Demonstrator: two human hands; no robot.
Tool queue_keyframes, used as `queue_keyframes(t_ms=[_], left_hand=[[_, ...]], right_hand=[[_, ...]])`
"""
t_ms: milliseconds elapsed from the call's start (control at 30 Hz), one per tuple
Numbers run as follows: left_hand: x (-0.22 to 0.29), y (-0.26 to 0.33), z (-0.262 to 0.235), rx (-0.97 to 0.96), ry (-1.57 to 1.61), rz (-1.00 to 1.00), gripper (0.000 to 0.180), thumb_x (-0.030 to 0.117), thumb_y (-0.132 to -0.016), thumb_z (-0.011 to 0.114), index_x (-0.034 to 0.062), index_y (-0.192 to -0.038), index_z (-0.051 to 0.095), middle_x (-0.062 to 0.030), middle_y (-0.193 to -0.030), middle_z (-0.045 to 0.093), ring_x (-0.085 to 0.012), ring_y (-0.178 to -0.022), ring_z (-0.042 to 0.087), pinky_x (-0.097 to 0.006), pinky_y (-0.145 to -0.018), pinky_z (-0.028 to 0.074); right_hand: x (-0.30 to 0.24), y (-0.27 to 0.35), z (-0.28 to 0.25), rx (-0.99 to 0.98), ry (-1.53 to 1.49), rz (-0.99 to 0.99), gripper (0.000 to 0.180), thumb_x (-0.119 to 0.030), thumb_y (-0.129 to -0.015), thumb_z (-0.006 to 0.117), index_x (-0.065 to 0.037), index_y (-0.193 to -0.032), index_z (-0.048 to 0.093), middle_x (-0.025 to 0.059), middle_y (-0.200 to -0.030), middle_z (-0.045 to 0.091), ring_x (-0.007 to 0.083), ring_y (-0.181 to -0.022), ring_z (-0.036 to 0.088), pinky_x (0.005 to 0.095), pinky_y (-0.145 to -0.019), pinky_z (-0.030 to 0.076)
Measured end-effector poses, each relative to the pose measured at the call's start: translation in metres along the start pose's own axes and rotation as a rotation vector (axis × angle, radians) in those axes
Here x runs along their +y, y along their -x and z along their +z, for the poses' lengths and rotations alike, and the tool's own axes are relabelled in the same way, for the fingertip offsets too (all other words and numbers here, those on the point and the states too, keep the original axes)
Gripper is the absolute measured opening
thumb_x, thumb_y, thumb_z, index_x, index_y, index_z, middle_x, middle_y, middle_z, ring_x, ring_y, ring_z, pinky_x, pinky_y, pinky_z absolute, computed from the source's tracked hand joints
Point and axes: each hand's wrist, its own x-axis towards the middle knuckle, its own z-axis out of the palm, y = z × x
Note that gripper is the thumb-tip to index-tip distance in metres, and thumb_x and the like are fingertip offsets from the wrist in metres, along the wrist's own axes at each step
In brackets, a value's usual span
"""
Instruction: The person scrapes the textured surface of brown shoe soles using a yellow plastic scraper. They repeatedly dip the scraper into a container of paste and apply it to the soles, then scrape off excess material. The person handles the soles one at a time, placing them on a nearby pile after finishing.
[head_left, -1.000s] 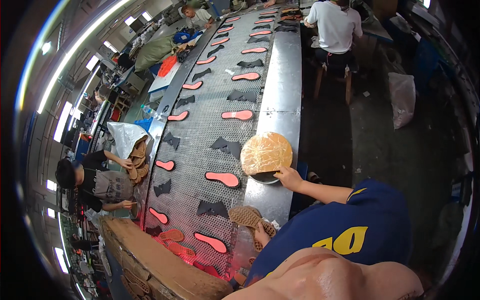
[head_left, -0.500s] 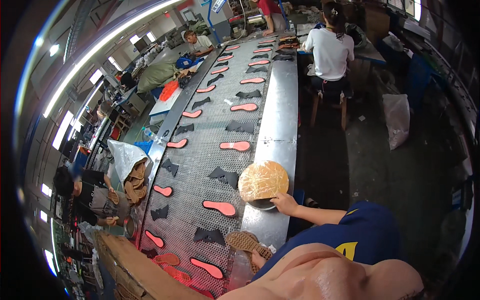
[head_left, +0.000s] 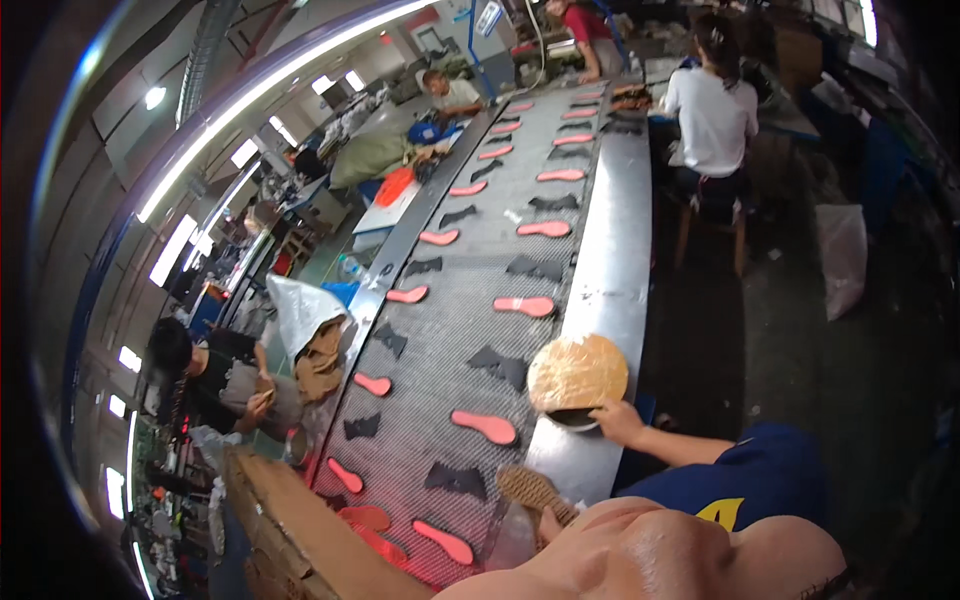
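Note:
My right hand (head_left: 617,421) reaches from a blue sleeve to a dark bowl (head_left: 572,417) with a round tan disc (head_left: 577,372) on top. Its fingers curl on the bowl's near rim. The bowl sits on the smooth metal edge (head_left: 612,262) of a long conveyor. My left hand (head_left: 548,522) is lower down, at that same edge, and grips a tan ribbed shoe sole (head_left: 529,490). Pink soles (head_left: 485,427) and dark cut pieces (head_left: 497,364) lie spaced along the grey mesh belt (head_left: 440,350).
A person in white (head_left: 712,112) sits on a stool at the belt's right side, farther up. Other workers sit along the left side (head_left: 205,365) and the far end (head_left: 450,92). A brown cardboard box (head_left: 290,515) is at the near left, and a white bag (head_left: 842,255) lies on the floor at right.
The view has swung, so the belt's far end and the seated person appear larger. Both hands keep their hold and place by the bowl. The soles on the belt have shifted.

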Motion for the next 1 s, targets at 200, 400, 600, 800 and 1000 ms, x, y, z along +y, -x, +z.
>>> queue_keyframes(t_ms=[200, 400, 600, 800, 1000], left_hand=[[-0.003, 0.005, -0.018, -0.042, -0.040, -0.039, 0.042, 0.037, -0.100, 0.047, -0.0016, -0.114, 0.055, -0.0135, -0.090, 0.065, -0.0253, -0.078, 0.066, -0.038, -0.067, 0.057], [0.014, 0.020, -0.023, -0.093, -0.026, -0.060, 0.043, 0.038, -0.100, 0.047, -0.0014, -0.115, 0.055, -0.0134, -0.090, 0.065, -0.0252, -0.078, 0.066, -0.037, -0.068, 0.056], [0.020, 0.025, -0.024, -0.115, -0.009, -0.077, 0.044, 0.039, -0.100, 0.046, -0.0012, -0.115, 0.055, -0.0132, -0.090, 0.065, -0.0252, -0.078, 0.066, -0.037, -0.068, 0.056], [0.021, 0.026, -0.020, -0.142, 0.000, -0.082, 0.045, 0.040, -0.100, 0.046, -0.0009, -0.116, 0.054, -0.0131, -0.090, 0.065, -0.0251, -0.078, 0.066, -0.037, -0.068, 0.056], [0.025, 0.025, -0.018, -0.181, 0.001, -0.087, 0.046, 0.041, -0.100, 0.046, -0.0007, -0.116, 0.054, -0.0129, -0.090, 0.065, -0.0250, -0.077, 0.066, -0.036, -0.068, 0.056]], right_hand=[[0.003, 0.010, -0.002, 0.024, -0.014, 0.055, 0.015, -0.010, -0.078, 0.059, -0.010, -0.088, 0.071, 0.0150, -0.086, 0.060, 0.0343, -0.080, 0.061, 0.0436, -0.068, 0.050], [-0.008, 0.016, -0.001, -0.037, -0.041, 0.065, 0.019, -0.007, -0.077, 0.059, -0.010, -0.092, 0.072, 0.0149, -0.089, 0.057, 0.0334, -0.083, 0.060, 0.0426, -0.075, 0.050], [-0.009, 0.012, -0.007, -0.053, -0.037, 0.053, 0.019, -0.006, -0.078, 0.061, -0.008, -0.092, 0.072, 0.0152, -0.088, 0.056, 0.0331, -0.084, 0.060, 0.0420, -0.076, 0.050], [-0.010, 0.008, -0.013, -0.045, -0.040, 0.063, 0.018, -0.007, -0.077, 0.062, -0.008, -0.092, 0.072, 0.0151, -0.089, 0.056, 0.0332, -0.083, 0.060, 0.0419, -0.075, 0.050], [-0.006, 0.002, -0.020, 0.002, 0.046, -0.058, 0.022, -0.010, -0.080, 0.057, -0.013, -0.097, 0.071, 0.0120, -0.088, 0.057, 0.0297, -0.083, 0.060, 0.0388, -0.075, 0.049]])
